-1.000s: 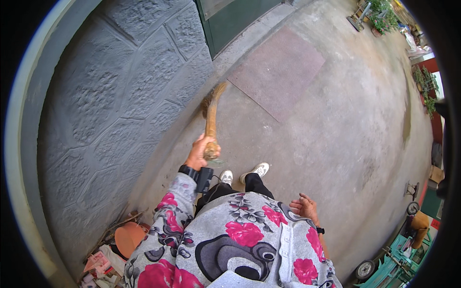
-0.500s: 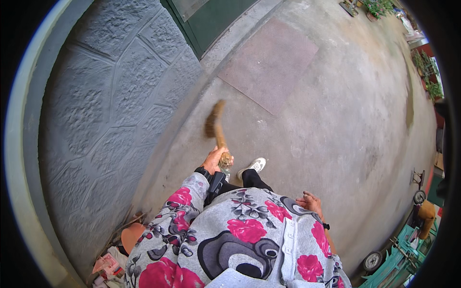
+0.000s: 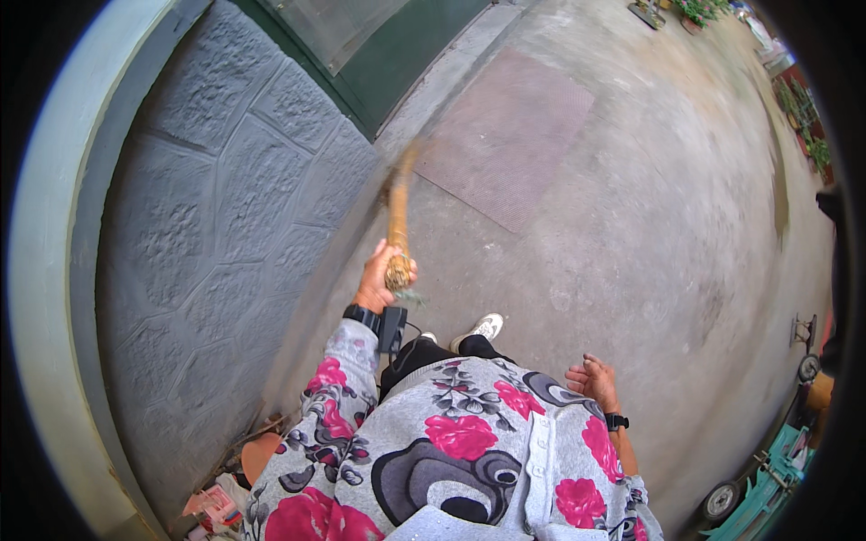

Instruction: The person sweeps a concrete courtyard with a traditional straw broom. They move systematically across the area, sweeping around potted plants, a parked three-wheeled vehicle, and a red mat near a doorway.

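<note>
Plainly, left hand [image 3: 375,276] clenched round straw broom [image 3: 399,215] near butt end; broom lies ahead of hand, long axis pointing forward beside grey wall [image 3: 262,171], blurred tip near reddish patch [image 3: 514,135]; right hand [image 3: 595,380] well apart, loosely curled, seemingly unladen

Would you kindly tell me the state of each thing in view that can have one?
Left hand: closed around the broom's handle.
Broom: held, far end motion-blurred.
Right hand: fingers loosely curled, nothing visibly held.
Green door: looks shut, though not certain.
Reddish mat: lying flat.
Teal wheeled frame: partly out of view.
</note>
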The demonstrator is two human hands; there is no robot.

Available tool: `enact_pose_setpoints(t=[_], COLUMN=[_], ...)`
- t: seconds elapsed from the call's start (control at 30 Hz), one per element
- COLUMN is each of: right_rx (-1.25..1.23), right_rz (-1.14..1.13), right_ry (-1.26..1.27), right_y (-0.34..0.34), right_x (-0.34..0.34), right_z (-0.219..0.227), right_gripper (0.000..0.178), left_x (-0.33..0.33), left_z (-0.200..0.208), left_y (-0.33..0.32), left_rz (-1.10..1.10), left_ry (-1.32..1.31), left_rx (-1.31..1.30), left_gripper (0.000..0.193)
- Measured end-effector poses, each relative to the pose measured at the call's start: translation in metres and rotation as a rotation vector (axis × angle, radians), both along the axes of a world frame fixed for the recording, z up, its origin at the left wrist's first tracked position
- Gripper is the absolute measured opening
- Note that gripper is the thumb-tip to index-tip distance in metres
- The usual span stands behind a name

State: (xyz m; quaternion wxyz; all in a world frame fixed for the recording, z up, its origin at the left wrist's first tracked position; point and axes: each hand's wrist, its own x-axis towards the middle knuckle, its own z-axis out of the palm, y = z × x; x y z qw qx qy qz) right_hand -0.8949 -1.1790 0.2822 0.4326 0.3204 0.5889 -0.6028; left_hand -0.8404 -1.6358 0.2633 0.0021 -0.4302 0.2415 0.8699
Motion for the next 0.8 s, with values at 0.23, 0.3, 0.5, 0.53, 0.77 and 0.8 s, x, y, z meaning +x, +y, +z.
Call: enact_pose_setpoints(t=[0.23, 0.3, 0.5, 0.53, 0.77, 0.8], right_rx=[0.031, 0.026, 0.058, 0.07, 0.106, 0.134], right_rz=[-0.112, -0.159, -0.278, -0.283, -0.302, -0.297], right_ry=[-0.053, -0.067, -0.08, -0.077, -0.008, -0.02], right_y=[0.029, 0.035, 0.048, 0.048, 0.043, 0.042], right_x=[0.038, 0.044, 0.065, 0.068, 0.075, 0.076], right_z=[-0.002, -0.006, -0.007, -0.007, 0.002, 0.004], right_gripper=[0.049, 0.049, 0.048, 0.048, 0.049, 0.049], left_x=[-0.064, -0.064, -0.028, -0.026, -0.074, -0.073], left_z=[-0.048, -0.049, -0.022, -0.025, -0.108, -0.114], left_y=[-0.031, -0.009, -0.033, -0.041, -0.02, -0.01], left_rz=[0.009, -0.084, -0.045, -0.044, -0.083, -0.153], left_ry=[-0.203, -0.115, -0.05, -0.04, -0.161, -0.103], left_rx=[0.189, -0.162, 0.042, 0.163, 0.048, 0.03], left_gripper=[0.019, 0.018, 0.018, 0.019, 0.019, 0.019])
